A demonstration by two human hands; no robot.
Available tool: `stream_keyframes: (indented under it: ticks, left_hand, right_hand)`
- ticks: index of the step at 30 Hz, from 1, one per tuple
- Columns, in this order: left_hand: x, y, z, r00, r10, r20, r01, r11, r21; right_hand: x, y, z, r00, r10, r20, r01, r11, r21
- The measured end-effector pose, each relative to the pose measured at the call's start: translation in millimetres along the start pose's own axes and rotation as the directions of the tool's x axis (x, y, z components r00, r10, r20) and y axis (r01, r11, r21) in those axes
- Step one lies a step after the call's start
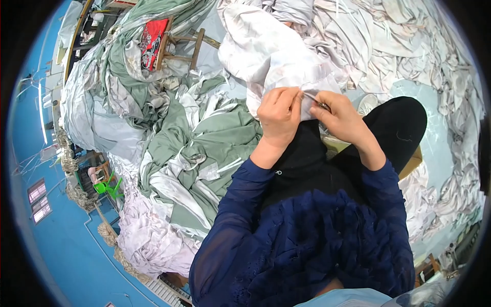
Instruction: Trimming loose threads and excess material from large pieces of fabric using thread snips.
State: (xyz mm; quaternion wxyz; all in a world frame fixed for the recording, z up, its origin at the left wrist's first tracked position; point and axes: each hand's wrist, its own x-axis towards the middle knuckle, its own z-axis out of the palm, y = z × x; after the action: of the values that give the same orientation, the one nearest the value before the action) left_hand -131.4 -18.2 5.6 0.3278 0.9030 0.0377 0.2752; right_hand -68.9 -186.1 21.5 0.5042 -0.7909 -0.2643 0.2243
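Observation:
My left hand [279, 115] pinches the edge of a white cloth [271, 56] that drapes from my lap up toward the top of the view. My right hand [340, 115] holds a small metal tool, seemingly a thread snipper [316, 102], with its tip against the same cloth edge between the two hands. Both hands sit close together over my knees, which are in black trousers [394, 125]. My sleeves are dark blue.
A heap of sage-green and white cloth [204, 148] lies to my left. More white cloth [409, 46] is piled at the upper right and right. A wooden stool [179, 48] with a red cloth [151, 41] stands at the upper left. A green plastic chair [107, 187] is at far left.

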Motion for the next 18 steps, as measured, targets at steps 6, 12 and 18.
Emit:
stream_keyframes:
  ticks: [6,12,18]
  left_hand:
    - [-6.1,6.9,-1.4,0.978,-0.202,-0.054,0.188,0.963,-0.193]
    - [-19.5,-2.1,5.3,0.928,-0.373,0.007,0.353,0.871,-0.341]
    - [-20.8,-0.9,9.8,0.900,-0.434,0.034,0.400,0.794,-0.457]
  right_hand:
    - [-4.4,3.1,5.4,0.976,-0.150,-0.159,0.161,0.985,0.064]
    - [-4.1,-14.0,8.8,0.939,-0.246,-0.238,0.141,0.912,-0.386]
    - [-1.3,-12.2,15.1,0.894,-0.350,-0.279,0.170,0.842,-0.512]
